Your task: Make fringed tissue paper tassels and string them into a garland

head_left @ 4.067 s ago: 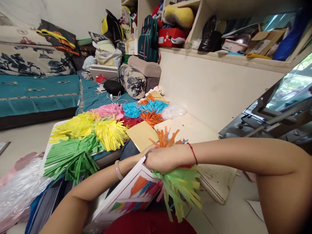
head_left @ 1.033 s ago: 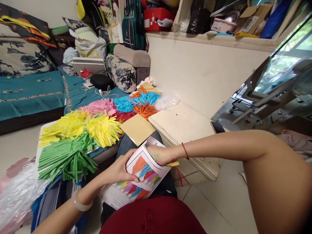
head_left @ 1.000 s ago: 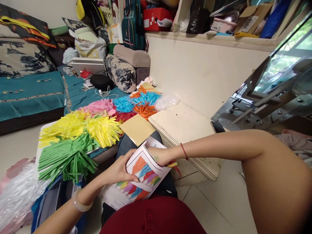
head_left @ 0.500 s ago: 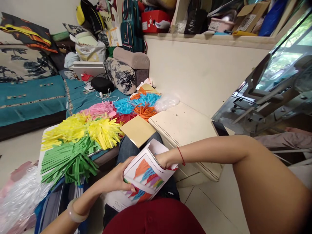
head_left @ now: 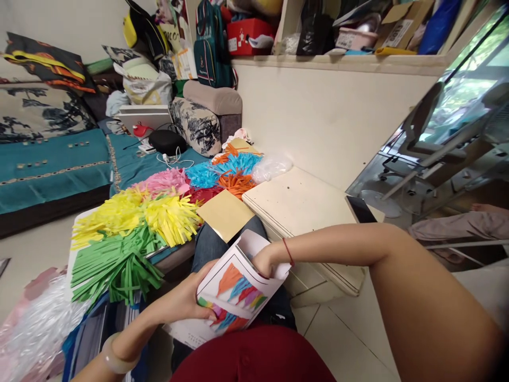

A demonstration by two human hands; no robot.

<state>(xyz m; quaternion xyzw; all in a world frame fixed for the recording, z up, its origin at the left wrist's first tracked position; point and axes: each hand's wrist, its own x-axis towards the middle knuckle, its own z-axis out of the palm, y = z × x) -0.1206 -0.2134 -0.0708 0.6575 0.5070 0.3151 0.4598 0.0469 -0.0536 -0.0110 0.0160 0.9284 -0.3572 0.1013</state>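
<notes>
- On my lap, above the jeans: printed packet [head_left: 238, 297], white, with a picture of coloured fringe on its face. It is tilted, and its mouth is open at the far end.
- Left grip [head_left: 186, 300]: closed on the packet's left edge, thumb across the printed face, fingers underneath. There is a pale bangle [head_left: 111, 356] on that wrist.
- Right grip [head_left: 264, 261]: pushed into the packet's open mouth. Only the knuckles show, so I cannot tell whether the fingers inside are curled round anything or spread. There is a red cord [head_left: 287, 252] on that wrist.
- Tan card [head_left: 225, 212]: lying flat just beyond the packet, between the fringe heaps and the tabletop.
- Tabletop [head_left: 302, 201]: cream, low, on my right, with a dark phone [head_left: 360, 209] at its right edge.
- Fringed paper on my left, in touching heaps: green [head_left: 115, 262] nearest, then yellow [head_left: 159, 212], pink [head_left: 165, 180], blue [head_left: 214, 170] and orange [head_left: 236, 183].
- Clear bag [head_left: 272, 167]: crumpled, beside the orange heap.
- Risk, as I judge it: the mouth's upper flap is bent back over my right wrist, so a forceful push or twist could tear or crease the paper.
- Second risk: the left grip holds one edge only, so the packet could buckle or slide off my lap to the floor.
- Third risk: my right forearm is close above the tabletop's near corner, so a wide sweep could knock it.
</notes>
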